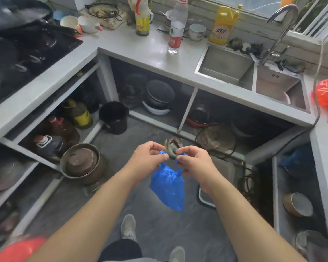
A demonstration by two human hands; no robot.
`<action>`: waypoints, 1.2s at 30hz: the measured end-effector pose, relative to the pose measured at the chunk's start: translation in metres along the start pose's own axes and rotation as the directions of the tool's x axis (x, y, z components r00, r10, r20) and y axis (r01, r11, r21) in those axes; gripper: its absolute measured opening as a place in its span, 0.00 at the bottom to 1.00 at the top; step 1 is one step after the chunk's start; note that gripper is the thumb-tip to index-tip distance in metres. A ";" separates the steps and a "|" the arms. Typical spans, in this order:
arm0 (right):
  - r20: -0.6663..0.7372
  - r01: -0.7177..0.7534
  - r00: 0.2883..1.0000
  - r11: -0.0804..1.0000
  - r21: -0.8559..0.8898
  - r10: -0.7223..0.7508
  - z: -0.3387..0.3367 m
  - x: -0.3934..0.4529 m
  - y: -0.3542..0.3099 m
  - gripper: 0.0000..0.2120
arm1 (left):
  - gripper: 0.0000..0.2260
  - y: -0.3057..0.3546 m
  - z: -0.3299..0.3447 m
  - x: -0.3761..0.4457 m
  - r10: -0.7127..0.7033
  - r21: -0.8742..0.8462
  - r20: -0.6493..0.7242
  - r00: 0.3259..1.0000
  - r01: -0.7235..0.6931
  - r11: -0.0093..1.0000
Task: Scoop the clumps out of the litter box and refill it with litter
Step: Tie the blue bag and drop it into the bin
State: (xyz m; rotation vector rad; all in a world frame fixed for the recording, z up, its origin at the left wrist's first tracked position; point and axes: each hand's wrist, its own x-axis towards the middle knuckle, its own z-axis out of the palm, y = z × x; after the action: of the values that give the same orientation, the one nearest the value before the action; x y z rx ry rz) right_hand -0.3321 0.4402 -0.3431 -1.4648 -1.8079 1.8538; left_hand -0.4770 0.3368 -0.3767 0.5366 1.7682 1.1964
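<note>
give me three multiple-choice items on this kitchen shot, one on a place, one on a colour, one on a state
1. Where does the yellow plastic detergent jug stand?
A. on the grey countertop behind the steel sink
B. on the floor
C. inside the sink

2. What colour is the small plastic bag held by the hands?
A. red
B. blue
C. white

3. How is the bag held?
A. lying on the floor
B. hanging from one hand only
C. pinched at its handles by the left hand and the right hand

Key: 1 A, the jug stands on the counter at the sink's back edge. 2 B, the bag is plainly blue. 3 C, both hands pinch the handles while the bag hangs below them.
</note>
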 end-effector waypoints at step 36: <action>0.279 -0.031 0.952 0.948 -0.318 0.125 0.131 0.381 -0.155 0.11 | 0.07 0.067 -0.198 0.329 -0.149 0.059 -0.290 0.945 0.173 0.983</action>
State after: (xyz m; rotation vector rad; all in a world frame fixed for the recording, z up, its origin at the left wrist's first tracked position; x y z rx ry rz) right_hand -0.6938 0.6576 -0.4358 -1.4320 -2.3054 1.9878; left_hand -0.8182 0.5144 -0.4369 0.2682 2.0713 1.1314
